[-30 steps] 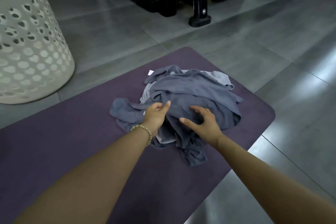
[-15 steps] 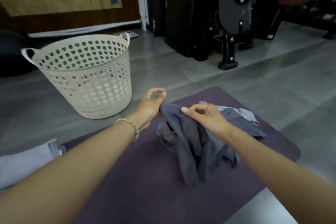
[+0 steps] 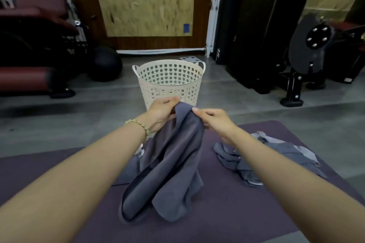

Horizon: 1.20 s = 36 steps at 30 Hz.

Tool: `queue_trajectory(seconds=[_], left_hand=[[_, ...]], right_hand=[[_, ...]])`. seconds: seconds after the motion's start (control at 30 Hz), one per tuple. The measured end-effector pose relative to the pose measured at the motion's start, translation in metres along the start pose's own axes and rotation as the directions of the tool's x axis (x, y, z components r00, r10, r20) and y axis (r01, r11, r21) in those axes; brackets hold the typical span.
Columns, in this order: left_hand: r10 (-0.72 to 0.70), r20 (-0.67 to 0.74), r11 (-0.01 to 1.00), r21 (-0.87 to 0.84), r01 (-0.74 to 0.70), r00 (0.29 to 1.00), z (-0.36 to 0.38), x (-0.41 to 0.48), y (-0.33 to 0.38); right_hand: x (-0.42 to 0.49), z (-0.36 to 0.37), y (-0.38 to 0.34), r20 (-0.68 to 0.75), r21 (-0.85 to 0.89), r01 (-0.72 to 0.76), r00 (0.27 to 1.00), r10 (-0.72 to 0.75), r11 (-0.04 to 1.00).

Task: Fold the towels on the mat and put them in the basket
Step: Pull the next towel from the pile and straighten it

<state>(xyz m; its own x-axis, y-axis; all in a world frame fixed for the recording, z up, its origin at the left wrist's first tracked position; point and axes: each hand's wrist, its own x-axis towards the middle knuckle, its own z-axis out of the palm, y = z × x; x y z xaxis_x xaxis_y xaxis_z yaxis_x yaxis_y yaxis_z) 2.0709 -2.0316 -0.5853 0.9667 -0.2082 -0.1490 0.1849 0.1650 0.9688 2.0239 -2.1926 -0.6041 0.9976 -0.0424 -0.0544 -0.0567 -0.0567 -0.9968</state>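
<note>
Towel (image 3: 173, 173), one dark grey piece, hangs at the centre of the head view. Its long axis runs top to bottom, with the upper edge at the hands and the lower end bunched on the single purple mat (image 3: 237, 213). Two hands hold it: the left hand (image 3: 162, 112) and the right hand (image 3: 215, 122) each pinch the top edge, close together. One crumpled heap of towels (image 3: 276, 156) lies on the mat at centre right; how many it contains is unclear. One cream perforated basket (image 3: 169, 85) stands upright on the floor above the hands.
</note>
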Motion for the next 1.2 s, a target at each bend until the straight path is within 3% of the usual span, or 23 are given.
queue_trajectory(seconds=[0.17, 0.3, 0.47, 0.57, 0.67, 0.8, 1.0, 1.1, 1.2], left_hand=[[-0.104, -0.132, 0.968, 0.212, 0.131, 0.986, -0.089, -0.026, -0.064], [-0.238, -0.237, 0.841, 0.435, 0.322, 0.942, -0.157, -0.044, -0.132], [-0.345, -0.361, 0.744, 0.457, 0.487, 0.867, -0.225, -0.039, -0.199], [-0.437, -0.362, 0.609, 0.554, 0.567, 0.823, -0.251, -0.022, -0.233], [-0.431, -0.397, 0.507, 0.637, 0.581, 0.81, -0.272, 0.001, -0.268], [-0.41, -0.403, 0.578, 0.579, 0.575, 0.818, -0.294, 0.036, -0.314], [-0.333, -0.431, 0.684, 0.502, 0.529, 0.839, -0.293, 0.063, -0.346], [-0.305, -0.457, 0.739, 0.441, 0.51, 0.836, -0.289, 0.076, -0.355], [-0.276, -0.456, 0.716, 0.49, 0.497, 0.846, -0.281, 0.082, -0.354]], right_hand=[[-0.008, 0.072, 0.08, 0.17, -0.136, -0.172, 0.966, 0.194, 0.976], [-0.012, 0.108, 0.144, 0.246, -0.21, -0.364, 0.879, 0.409, 0.908], [0.011, 0.128, 0.208, 0.19, -0.254, -0.475, 0.83, 0.525, 0.842], [0.033, 0.137, 0.241, 0.135, -0.274, -0.507, 0.821, 0.554, 0.818], [0.06, 0.146, 0.277, 0.062, -0.33, -0.501, 0.835, 0.548, 0.8], [0.09, 0.157, 0.315, -0.035, -0.244, -0.545, 0.832, 0.554, 0.802], [0.118, 0.177, 0.353, -0.018, -0.229, -0.531, 0.84, 0.542, 0.815], [0.126, 0.181, 0.358, 0.093, -0.302, -0.537, 0.805, 0.586, 0.787], [0.125, 0.18, 0.355, 0.205, -0.422, -0.527, 0.737, 0.644, 0.738]])
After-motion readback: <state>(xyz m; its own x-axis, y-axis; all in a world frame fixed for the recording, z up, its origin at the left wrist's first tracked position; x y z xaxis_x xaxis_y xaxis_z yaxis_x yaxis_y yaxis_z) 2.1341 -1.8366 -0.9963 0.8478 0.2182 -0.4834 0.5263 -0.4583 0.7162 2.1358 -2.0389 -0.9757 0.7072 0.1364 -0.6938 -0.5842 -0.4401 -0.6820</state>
